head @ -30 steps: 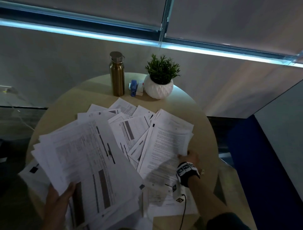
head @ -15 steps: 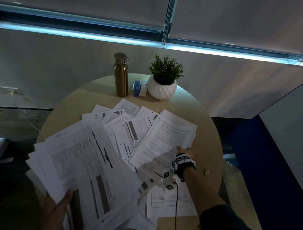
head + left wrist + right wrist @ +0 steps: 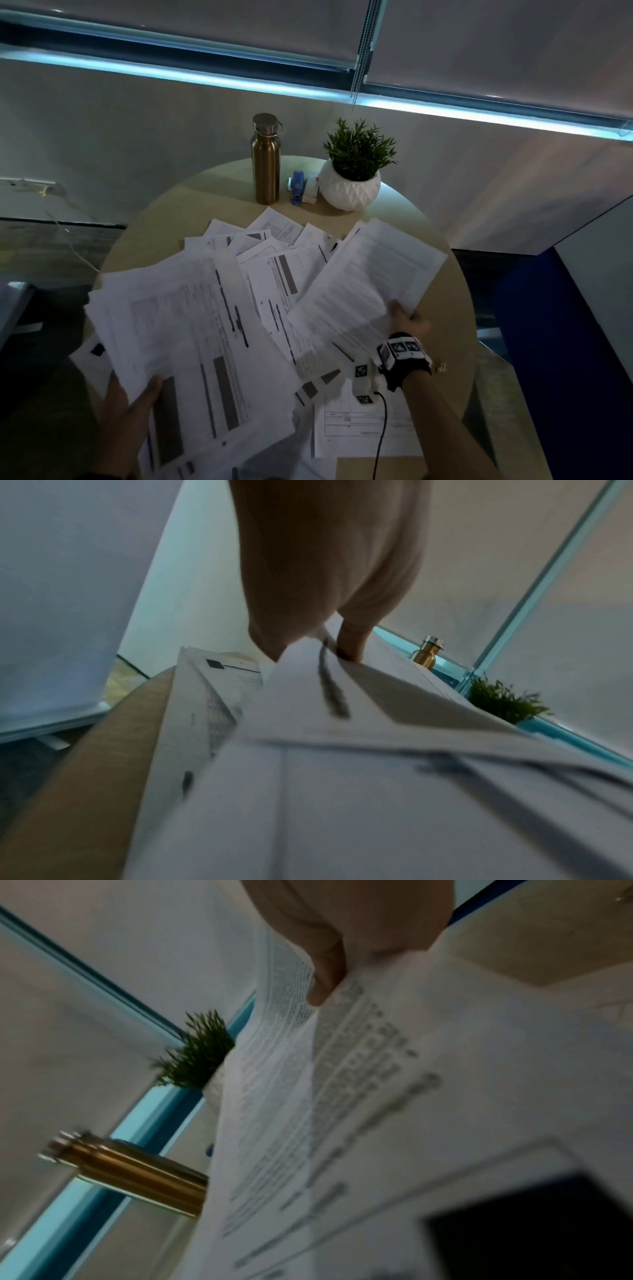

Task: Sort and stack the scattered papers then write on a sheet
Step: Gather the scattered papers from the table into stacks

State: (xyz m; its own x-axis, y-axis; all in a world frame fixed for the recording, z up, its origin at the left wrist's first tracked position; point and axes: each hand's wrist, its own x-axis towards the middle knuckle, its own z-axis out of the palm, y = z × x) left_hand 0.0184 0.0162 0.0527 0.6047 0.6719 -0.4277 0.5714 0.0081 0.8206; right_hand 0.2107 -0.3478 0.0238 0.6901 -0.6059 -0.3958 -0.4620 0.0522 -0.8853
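Printed white papers (image 3: 284,274) lie scattered over the round wooden table (image 3: 219,192). My left hand (image 3: 130,407) grips a thick fanned stack of sheets (image 3: 191,329) at its near edge, thumb on top; in the left wrist view the thumb (image 3: 352,642) presses on that stack (image 3: 342,791). My right hand (image 3: 406,317) pinches a few text sheets (image 3: 370,277) by their lower right corner and holds them raised off the pile. The right wrist view shows its thumb (image 3: 329,974) on the text sheets (image 3: 274,1083).
At the table's far side stand a gold metal bottle (image 3: 265,159), a blue stapler (image 3: 297,187) and a plant in a white pot (image 3: 352,171). A small binder clip (image 3: 442,367) lies near the right edge. A blue seat (image 3: 548,342) is at the right.
My right hand has lifted the text sheets off the pile and swung them up and to the right. The left hand keeps hold of its stack.
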